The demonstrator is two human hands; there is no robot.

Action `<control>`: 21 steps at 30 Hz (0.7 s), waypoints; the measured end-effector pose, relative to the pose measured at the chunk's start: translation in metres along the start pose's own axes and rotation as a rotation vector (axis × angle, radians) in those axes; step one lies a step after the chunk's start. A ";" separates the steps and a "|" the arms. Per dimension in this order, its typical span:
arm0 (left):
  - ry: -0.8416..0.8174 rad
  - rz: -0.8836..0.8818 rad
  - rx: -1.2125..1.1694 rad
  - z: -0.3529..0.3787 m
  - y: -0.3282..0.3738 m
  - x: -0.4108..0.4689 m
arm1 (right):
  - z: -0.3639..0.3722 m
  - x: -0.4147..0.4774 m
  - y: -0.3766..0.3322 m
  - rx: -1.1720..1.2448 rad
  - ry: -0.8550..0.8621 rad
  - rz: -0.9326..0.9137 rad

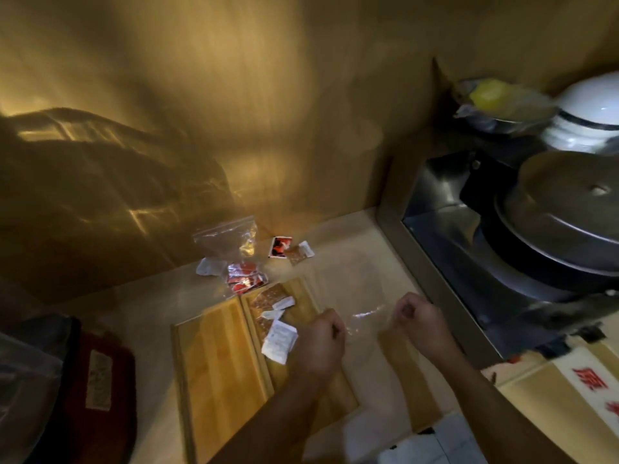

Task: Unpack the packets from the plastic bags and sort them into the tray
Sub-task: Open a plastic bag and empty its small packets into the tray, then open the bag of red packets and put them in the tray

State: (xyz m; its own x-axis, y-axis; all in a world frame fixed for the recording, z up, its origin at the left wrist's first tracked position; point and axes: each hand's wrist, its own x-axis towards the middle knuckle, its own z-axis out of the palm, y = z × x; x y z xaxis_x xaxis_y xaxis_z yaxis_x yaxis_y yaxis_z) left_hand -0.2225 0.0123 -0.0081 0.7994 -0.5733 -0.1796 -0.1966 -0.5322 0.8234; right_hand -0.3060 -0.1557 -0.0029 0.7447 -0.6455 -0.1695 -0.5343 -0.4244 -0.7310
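Stretching a clear plastic bag [366,313] between left hand [321,343] and right hand [418,321]

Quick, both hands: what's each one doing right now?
Left hand: closed, pinching one edge of the clear plastic bag.
Right hand: closed, pinching the bag's other edge.

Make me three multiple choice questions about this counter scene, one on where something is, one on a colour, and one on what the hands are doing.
1. Where do the white packets lie?
A. in the tray's middle compartment
B. on the pot lid
C. on the floor

2. What colour is the lone packet near the wall?
A. blue
B. red and black with a white edge
C. green

3. What are the left hand and right hand doing?
A. resting flat, open
B. lifting the tray
C. gripping a clear plastic bag between them

Answers: 1 A, they sit inside the wooden tray; 2 B, its print shows that; 3 C, both fists pinch the film.
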 end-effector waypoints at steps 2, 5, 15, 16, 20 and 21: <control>-0.072 0.004 0.098 0.018 -0.006 0.001 | 0.002 -0.006 0.019 -0.099 -0.050 0.067; -0.168 -0.029 0.168 0.036 -0.010 0.003 | 0.004 -0.014 0.032 -0.136 -0.068 0.105; -0.507 -0.023 0.157 0.041 -0.020 0.008 | -0.003 0.001 0.058 -0.253 -0.254 0.151; -0.511 -0.019 0.146 0.037 -0.019 0.011 | -0.004 0.004 0.054 -0.201 -0.207 0.171; -0.447 -0.038 0.080 0.015 -0.013 0.023 | -0.010 0.017 0.021 -0.286 -0.040 0.181; -0.414 -0.048 0.063 0.007 -0.014 0.027 | -0.010 0.023 0.013 -0.317 -0.011 0.165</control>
State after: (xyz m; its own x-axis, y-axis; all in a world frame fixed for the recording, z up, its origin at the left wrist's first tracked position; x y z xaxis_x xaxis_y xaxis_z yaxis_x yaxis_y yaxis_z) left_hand -0.2021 -0.0005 -0.0280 0.5159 -0.7417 -0.4287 -0.2089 -0.5942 0.7767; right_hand -0.2999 -0.1827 -0.0092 0.6415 -0.7156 -0.2763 -0.7439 -0.4924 -0.4518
